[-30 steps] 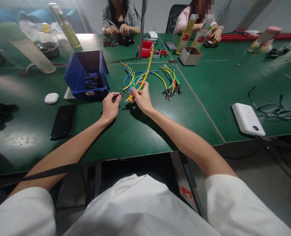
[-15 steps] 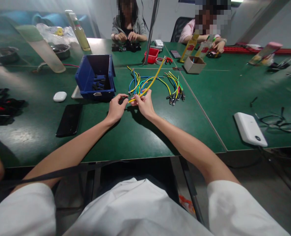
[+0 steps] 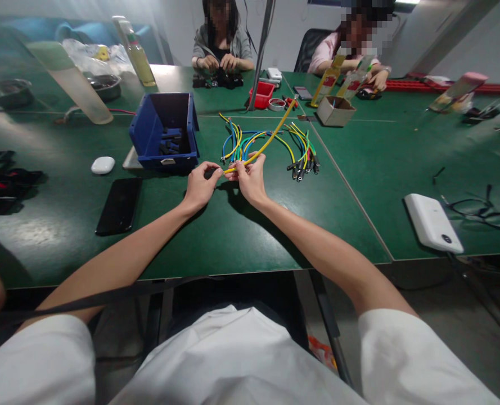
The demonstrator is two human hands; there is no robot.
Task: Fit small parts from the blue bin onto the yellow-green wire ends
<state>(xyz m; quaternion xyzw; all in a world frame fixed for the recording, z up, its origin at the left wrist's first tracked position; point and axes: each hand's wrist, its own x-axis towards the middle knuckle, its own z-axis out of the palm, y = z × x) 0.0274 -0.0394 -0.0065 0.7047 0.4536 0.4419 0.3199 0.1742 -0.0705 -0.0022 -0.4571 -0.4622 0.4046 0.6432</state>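
My right hand (image 3: 250, 179) pinches a long yellow wire (image 3: 270, 138) near its lower end; the wire slants up and away to the right. My left hand (image 3: 199, 184) is closed at the wire's tip, its fingers pinched on a small dark piece there that I cannot make out. Both hands hover just above the green table (image 3: 233, 225). Right behind them lies a pile of yellow, blue and green wires (image 3: 237, 143), and a second bundle with dark ends (image 3: 302, 154) lies to the right.
A blue bin (image 3: 163, 132) with dark parts stands left of the wires. A black phone (image 3: 120, 205) and a white case (image 3: 103, 165) lie at the left, a white box (image 3: 433, 222) at the right. Two people work at the far side, near a red tray (image 3: 261, 94) and a cardboard box (image 3: 335, 111).
My hands have come together: the left hand moved right with its dark piece to the wire's tip. The yellow wire has tilted further to the right.
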